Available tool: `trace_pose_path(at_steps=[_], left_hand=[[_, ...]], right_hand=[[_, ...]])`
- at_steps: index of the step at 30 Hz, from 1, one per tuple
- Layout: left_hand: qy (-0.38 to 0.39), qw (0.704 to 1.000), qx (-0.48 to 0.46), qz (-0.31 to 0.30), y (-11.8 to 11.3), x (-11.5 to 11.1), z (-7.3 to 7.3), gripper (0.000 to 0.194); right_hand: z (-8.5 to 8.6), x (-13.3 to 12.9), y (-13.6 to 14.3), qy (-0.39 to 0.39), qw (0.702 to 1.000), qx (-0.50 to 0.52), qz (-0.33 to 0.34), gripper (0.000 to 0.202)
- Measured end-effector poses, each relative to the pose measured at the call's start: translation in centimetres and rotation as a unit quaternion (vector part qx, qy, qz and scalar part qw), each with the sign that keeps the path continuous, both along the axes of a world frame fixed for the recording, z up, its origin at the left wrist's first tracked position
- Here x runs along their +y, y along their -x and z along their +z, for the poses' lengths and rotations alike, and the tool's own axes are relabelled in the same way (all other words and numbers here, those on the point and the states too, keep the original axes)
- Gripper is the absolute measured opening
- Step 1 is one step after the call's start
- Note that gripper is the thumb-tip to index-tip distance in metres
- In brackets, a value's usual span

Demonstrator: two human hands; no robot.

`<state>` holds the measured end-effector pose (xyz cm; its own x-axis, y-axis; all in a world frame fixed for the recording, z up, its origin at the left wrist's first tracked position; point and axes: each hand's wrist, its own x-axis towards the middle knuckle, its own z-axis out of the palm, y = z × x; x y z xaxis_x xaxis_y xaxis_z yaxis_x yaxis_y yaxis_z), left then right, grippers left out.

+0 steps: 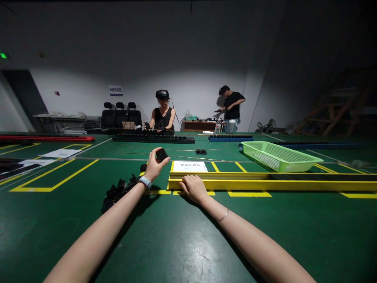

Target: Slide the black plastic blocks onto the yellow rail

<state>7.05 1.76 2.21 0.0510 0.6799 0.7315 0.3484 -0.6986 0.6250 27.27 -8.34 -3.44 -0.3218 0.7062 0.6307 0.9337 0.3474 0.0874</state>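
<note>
A small black block (161, 155) is pinched in my left hand (154, 166), raised a little above the table just left of the yellow rail's end. The long yellow rail (277, 184) lies crosswise and runs out to the right edge of view. Near its left end, my right hand (194, 188) is curled over the front wall, fingers on the rail. Below my left wrist lies a pile of black parts (113, 194), partly covered by the forearm. One more black piece (143, 168) sits beside that hand.
Behind the rail are a printed sheet (190, 166) and a green basket (279, 156). Small black parts (201, 151) lie farther back. Dark rails (153, 139), a blue rail (231, 138) and a red rail (47, 138) line the far side. Two people (163, 116) work beyond.
</note>
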Motion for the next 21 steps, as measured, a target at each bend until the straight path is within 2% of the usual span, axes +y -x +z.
trace_pose_path(at_steps=[2, 4, 6, 8, 12, 17, 21], left_hand=[[0.034, 0.998, 0.034, -0.035, 0.3, -1.4, -1.5, 0.055], [0.079, 0.996, 0.036, -0.035, 0.8, -2.3, -3.5, 0.055], [0.140, 0.988, 0.027, -0.052, 1.1, -2.8, -5.3, 0.055], [0.197, 0.977, 0.011, -0.085, 1.1, -3.0, -6.5, 0.058], [0.261, 0.954, -0.022, -0.148, 0.5, -3.4, -6.9, 0.061], [0.278, 0.950, -0.015, -0.143, 0.7, -3.7, -6.6, 0.063], [0.293, 0.941, -0.021, -0.166, 0.9, -3.6, -6.7, 0.061]], right_hand=[[0.0, 0.0, 0.0, -0.002, 1.000, -0.002, -0.003, 0.028], [0.0, 0.0, 0.0, -0.004, 1.000, -0.004, -0.002, 0.028], [0.0, -0.1, 0.0, -0.005, 1.000, -0.006, 0.000, 0.027], [0.0, -0.1, 0.0, -0.006, 1.000, -0.005, -0.002, 0.027], [0.0, -0.1, 0.0, -0.003, 1.000, 0.000, -0.004, 0.026], [-0.1, -0.1, 0.0, 0.002, 1.000, 0.005, 0.004, 0.027], [-0.2, 0.0, -0.1, 0.000, 1.000, 0.005, 0.002, 0.027]])
